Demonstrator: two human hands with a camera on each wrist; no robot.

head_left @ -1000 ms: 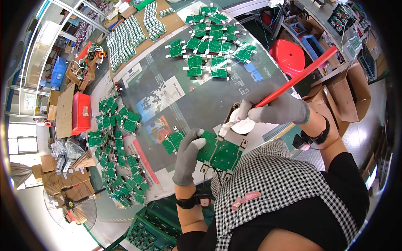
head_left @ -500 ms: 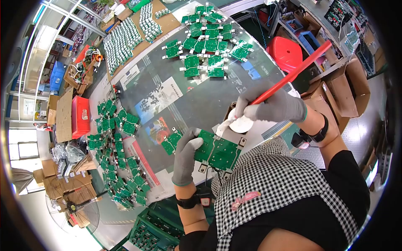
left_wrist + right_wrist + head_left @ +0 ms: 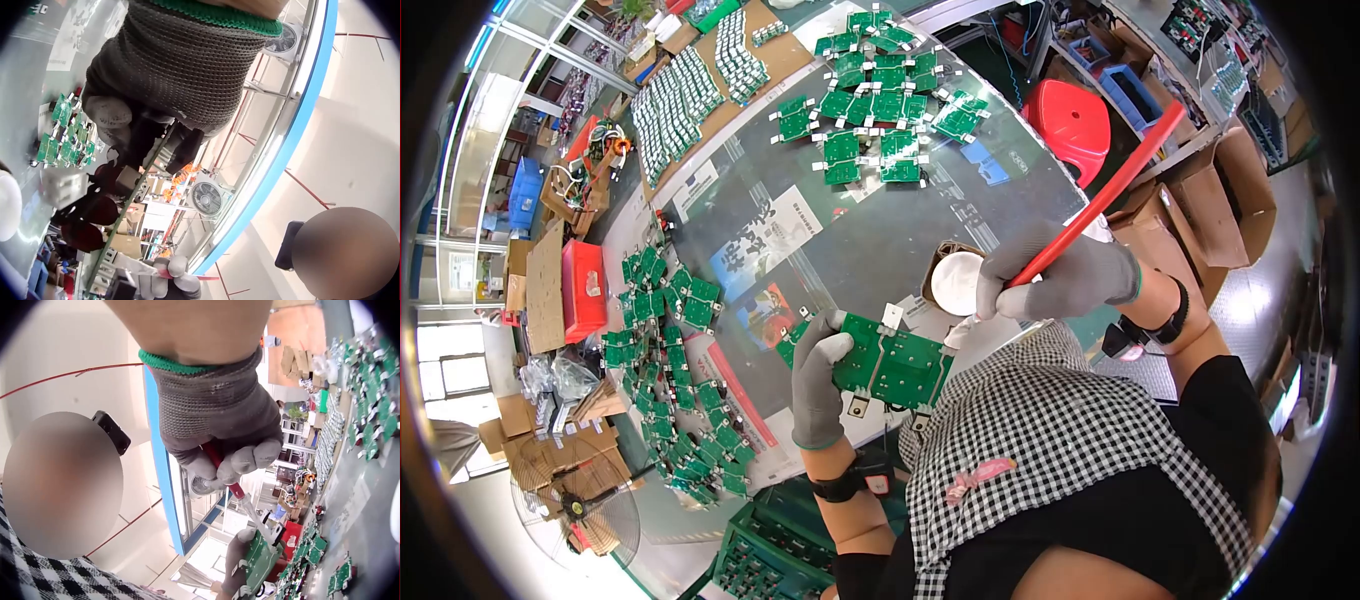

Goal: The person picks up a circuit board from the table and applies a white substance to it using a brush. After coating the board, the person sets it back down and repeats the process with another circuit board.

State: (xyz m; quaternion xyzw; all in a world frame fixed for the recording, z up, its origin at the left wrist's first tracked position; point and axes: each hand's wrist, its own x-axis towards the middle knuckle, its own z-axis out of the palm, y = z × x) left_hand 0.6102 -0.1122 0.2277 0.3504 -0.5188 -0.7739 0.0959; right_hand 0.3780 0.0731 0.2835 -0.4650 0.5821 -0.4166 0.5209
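The left hand grips the left end of a green circuit board held above the table's near edge; in the left wrist view that board shows edge-on below the gloved hand. A long red-handled brush is pinched in the right hand, its white tip at the board's upper right corner. In the right wrist view the gloved right hand holds the brush with its tip on a metal tab of the board. A round white container stands just beyond the board.
Many green boards lie at the table's left side, and another group lies at the far side. Rows of small parts rest on cardboard at the far left. A red stool and cardboard boxes stand to the right.
The board and left hand have shifted left in the head view. The brush tip has moved from the board's upper middle tab to its right corner, uncovering the white container.
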